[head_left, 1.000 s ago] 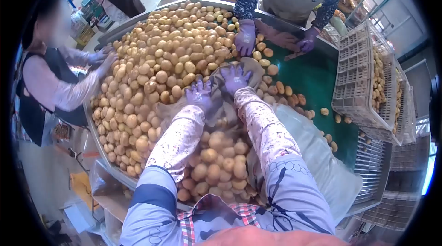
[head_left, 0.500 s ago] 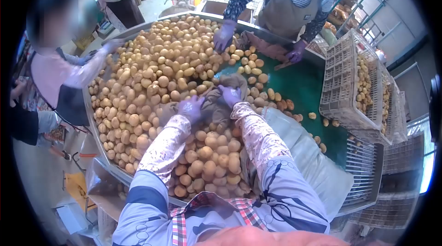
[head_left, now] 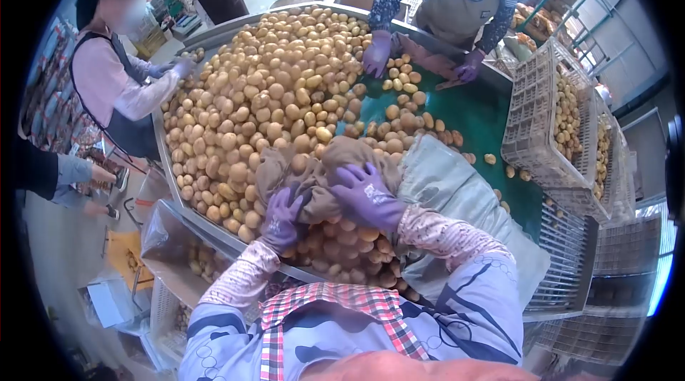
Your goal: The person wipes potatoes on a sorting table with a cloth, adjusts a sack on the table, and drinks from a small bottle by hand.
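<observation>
A crumpled brown cloth (head_left: pixel 360 160) lies over the near edge of a large heap of potatoes (head_left: pixel 264 95). My left hand (head_left: pixel 283 220), in a purple glove, is closed on the cloth's left part. On its right part rests my right hand (head_left: pixel 367 197), also gloved, fingers spread and bent over the fabric. More potatoes (head_left: pixel 349 245) show below the cloth, between my hands and my body. Beside my right hand, a grey-green sheet (head_left: pixel 457 188) drapes over the table.
Two co-workers, one at the left (head_left: pixel 114 88) and one across (head_left: pixel 464 3), reach onto the metal-rimmed table (head_left: pixel 171 167). White crates of potatoes (head_left: pixel 549 117) stand tilted at the right, above a slatted rack (head_left: pixel 567 245). A cardboard box (head_left: pixel 178 238) is at lower left.
Both my hands have moved back toward my body, drawing the cloth with them over the near potatoes. More green surface shows beyond. The co-worker across has shifted a gloved hand.
</observation>
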Demonstrator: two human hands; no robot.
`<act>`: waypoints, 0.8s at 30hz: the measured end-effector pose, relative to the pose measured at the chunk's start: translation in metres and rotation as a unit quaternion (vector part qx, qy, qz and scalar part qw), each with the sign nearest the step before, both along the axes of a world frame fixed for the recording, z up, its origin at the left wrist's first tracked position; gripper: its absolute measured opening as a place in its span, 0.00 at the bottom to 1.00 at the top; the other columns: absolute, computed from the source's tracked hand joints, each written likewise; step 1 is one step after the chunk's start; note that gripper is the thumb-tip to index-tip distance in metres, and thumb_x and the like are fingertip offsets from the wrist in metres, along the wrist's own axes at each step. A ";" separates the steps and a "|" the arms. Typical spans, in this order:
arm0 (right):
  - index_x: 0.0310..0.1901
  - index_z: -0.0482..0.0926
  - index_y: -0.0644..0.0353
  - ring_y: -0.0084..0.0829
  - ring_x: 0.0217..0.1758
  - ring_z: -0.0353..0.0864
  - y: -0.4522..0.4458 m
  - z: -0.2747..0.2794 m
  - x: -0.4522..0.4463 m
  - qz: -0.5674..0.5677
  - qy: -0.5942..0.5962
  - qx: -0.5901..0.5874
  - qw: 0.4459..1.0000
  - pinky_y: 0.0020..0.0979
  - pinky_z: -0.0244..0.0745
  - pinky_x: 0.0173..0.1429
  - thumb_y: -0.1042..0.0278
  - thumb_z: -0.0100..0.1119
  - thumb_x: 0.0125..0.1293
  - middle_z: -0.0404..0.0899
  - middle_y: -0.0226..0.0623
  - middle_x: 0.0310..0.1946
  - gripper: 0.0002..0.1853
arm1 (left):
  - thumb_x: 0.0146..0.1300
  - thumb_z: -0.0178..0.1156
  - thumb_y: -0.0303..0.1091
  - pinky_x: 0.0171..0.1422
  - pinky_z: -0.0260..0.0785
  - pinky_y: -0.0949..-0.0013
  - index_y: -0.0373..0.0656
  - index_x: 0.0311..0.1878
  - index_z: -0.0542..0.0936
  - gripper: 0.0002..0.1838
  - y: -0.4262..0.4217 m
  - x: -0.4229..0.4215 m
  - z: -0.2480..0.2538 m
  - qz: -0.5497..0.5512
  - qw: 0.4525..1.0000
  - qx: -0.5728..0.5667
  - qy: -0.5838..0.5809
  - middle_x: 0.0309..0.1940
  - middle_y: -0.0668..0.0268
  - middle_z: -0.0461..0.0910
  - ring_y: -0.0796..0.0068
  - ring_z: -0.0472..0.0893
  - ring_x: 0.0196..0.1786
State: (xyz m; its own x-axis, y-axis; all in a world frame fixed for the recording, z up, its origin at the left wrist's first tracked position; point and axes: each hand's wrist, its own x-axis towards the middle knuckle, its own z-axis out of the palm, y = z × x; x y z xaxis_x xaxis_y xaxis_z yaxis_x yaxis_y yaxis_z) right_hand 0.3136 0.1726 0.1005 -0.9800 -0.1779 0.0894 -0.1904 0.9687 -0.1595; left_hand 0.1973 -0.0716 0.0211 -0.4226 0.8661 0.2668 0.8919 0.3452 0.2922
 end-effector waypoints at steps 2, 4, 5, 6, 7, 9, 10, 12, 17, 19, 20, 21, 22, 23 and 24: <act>0.60 0.70 0.44 0.49 0.71 0.59 -0.006 -0.004 0.002 -0.054 -0.013 0.029 0.998 0.61 0.53 0.67 0.59 0.53 0.61 0.63 0.51 0.65 0.23 | 0.47 0.63 0.41 0.69 0.55 0.48 0.46 0.64 0.67 0.37 -0.006 0.012 -0.011 0.058 0.988 -0.108 0.096 0.62 0.45 0.66 0.42 0.66 0.64; 0.63 0.66 0.40 0.54 0.73 0.53 0.000 -0.003 -0.011 -0.115 -0.088 0.038 0.989 0.62 0.52 0.68 0.59 0.50 0.63 0.57 0.52 0.69 0.25 | 0.50 0.61 0.45 0.72 0.50 0.45 0.45 0.66 0.65 0.38 -0.004 0.007 -0.009 0.062 0.986 -0.146 0.045 0.64 0.40 0.62 0.37 0.63 0.66; 0.66 0.62 0.40 0.52 0.73 0.53 0.007 -0.004 -0.025 -0.126 -0.106 0.023 0.986 0.64 0.50 0.68 0.60 0.50 0.64 0.55 0.52 0.70 0.27 | 0.50 0.62 0.46 0.72 0.49 0.45 0.44 0.66 0.65 0.39 0.005 -0.002 -0.004 0.070 0.987 -0.141 0.030 0.64 0.40 0.62 0.36 0.62 0.66; 0.66 0.63 0.41 0.51 0.73 0.54 0.012 -0.016 -0.040 -0.141 -0.080 0.038 0.986 0.63 0.50 0.67 0.59 0.48 0.65 0.57 0.50 0.69 0.26 | 0.50 0.62 0.47 0.72 0.48 0.44 0.44 0.66 0.65 0.39 0.014 -0.009 0.000 0.076 0.988 -0.136 0.013 0.64 0.40 0.61 0.36 0.61 0.67; 0.66 0.63 0.41 0.50 0.73 0.55 0.017 -0.037 -0.057 -0.158 -0.052 0.052 0.985 0.63 0.51 0.66 0.58 0.47 0.65 0.58 0.49 0.69 0.25 | 0.52 0.61 0.49 0.73 0.46 0.44 0.43 0.67 0.64 0.39 0.023 -0.017 0.002 0.079 0.987 -0.141 0.014 0.65 0.42 0.61 0.38 0.61 0.67; 0.65 0.64 0.43 0.48 0.73 0.56 0.014 -0.054 -0.091 -0.214 -0.037 0.056 0.975 0.63 0.52 0.65 0.58 0.44 0.67 0.60 0.47 0.68 0.24 | 0.54 0.59 0.46 0.73 0.46 0.44 0.43 0.66 0.65 0.36 0.044 -0.039 0.004 0.086 0.989 -0.122 0.016 0.66 0.47 0.62 0.43 0.61 0.69; 0.65 0.64 0.44 0.48 0.72 0.57 0.008 -0.057 -0.110 -0.250 -0.050 0.043 0.966 0.63 0.53 0.65 0.59 0.43 0.67 0.60 0.47 0.68 0.23 | 0.55 0.57 0.44 0.73 0.46 0.44 0.42 0.66 0.66 0.35 0.053 -0.051 0.007 0.090 0.989 -0.115 0.018 0.66 0.49 0.63 0.45 0.61 0.69; 0.65 0.64 0.44 0.48 0.72 0.58 0.017 -0.066 -0.147 -0.290 -0.046 0.026 0.955 0.62 0.53 0.65 0.59 0.42 0.68 0.59 0.47 0.69 0.23 | 0.54 0.60 0.49 0.72 0.48 0.46 0.40 0.63 0.69 0.35 0.080 -0.075 0.026 0.102 0.990 -0.094 -0.005 0.65 0.50 0.64 0.48 0.62 0.69; 0.55 0.70 0.47 0.42 0.56 0.70 0.071 -0.137 -0.208 -0.364 0.185 0.071 0.910 0.53 0.63 0.54 0.62 0.43 0.67 0.72 0.38 0.52 0.16 | 0.49 0.64 0.62 0.71 0.50 0.50 0.43 0.66 0.66 0.45 0.156 -0.155 -0.008 0.115 0.985 -0.130 0.008 0.70 0.55 0.60 0.53 0.57 0.72; 0.53 0.71 0.47 0.40 0.52 0.72 0.090 -0.148 -0.230 -0.379 0.225 0.080 0.894 0.50 0.63 0.53 0.61 0.43 0.67 0.73 0.37 0.48 0.14 | 0.47 0.64 0.64 0.71 0.51 0.52 0.50 0.70 0.60 0.50 0.182 -0.191 -0.009 0.140 0.971 -0.196 -0.006 0.73 0.58 0.54 0.55 0.53 0.74; 0.54 0.71 0.47 0.41 0.53 0.71 0.100 -0.159 -0.236 -0.394 0.199 0.067 0.895 0.51 0.62 0.54 0.59 0.42 0.67 0.73 0.39 0.49 0.15 | 0.47 0.65 0.62 0.72 0.50 0.52 0.53 0.71 0.58 0.50 0.188 -0.198 -0.004 0.142 0.971 -0.190 -0.017 0.74 0.58 0.51 0.55 0.50 0.76; 0.55 0.70 0.46 0.42 0.55 0.70 0.112 -0.168 -0.243 -0.412 0.165 0.048 0.895 0.51 0.60 0.56 0.57 0.42 0.67 0.72 0.40 0.50 0.17 | 0.49 0.64 0.59 0.71 0.53 0.51 0.53 0.70 0.60 0.46 0.195 -0.204 -0.003 0.153 0.968 -0.199 -0.021 0.72 0.59 0.55 0.54 0.53 0.74; 0.55 0.70 0.46 0.43 0.56 0.69 0.122 -0.177 -0.250 -0.422 0.140 0.035 0.895 0.51 0.58 0.58 0.56 0.41 0.67 0.72 0.41 0.52 0.18 | 0.51 0.61 0.52 0.66 0.59 0.50 0.51 0.67 0.63 0.39 0.197 -0.206 -0.006 0.171 0.973 -0.151 -0.027 0.68 0.59 0.61 0.55 0.59 0.70; 0.56 0.70 0.45 0.44 0.57 0.69 0.131 -0.183 -0.254 -0.426 0.126 0.033 0.895 0.52 0.56 0.59 0.54 0.40 0.67 0.71 0.43 0.53 0.19 | 0.51 0.59 0.48 0.62 0.64 0.51 0.49 0.64 0.65 0.35 0.200 -0.206 -0.017 0.183 0.976 -0.118 -0.004 0.63 0.60 0.65 0.56 0.64 0.65; 0.55 0.71 0.47 0.46 0.54 0.71 0.133 -0.183 -0.258 -0.411 0.141 0.072 0.898 0.51 0.57 0.58 0.53 0.39 0.68 0.72 0.46 0.51 0.18 | 0.57 0.53 0.55 0.69 0.55 0.48 0.51 0.70 0.60 0.38 0.196 -0.199 0.014 0.162 0.964 -0.201 -0.060 0.69 0.58 0.58 0.51 0.56 0.72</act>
State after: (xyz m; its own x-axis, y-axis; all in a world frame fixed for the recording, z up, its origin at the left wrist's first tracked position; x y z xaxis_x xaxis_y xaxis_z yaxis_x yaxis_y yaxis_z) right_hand 0.0552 0.3054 -0.0825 -0.7274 0.5652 0.3892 0.5847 0.8073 -0.0796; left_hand -0.0017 0.1242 0.0354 -0.6959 0.7062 -0.1305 0.6859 0.7074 0.1709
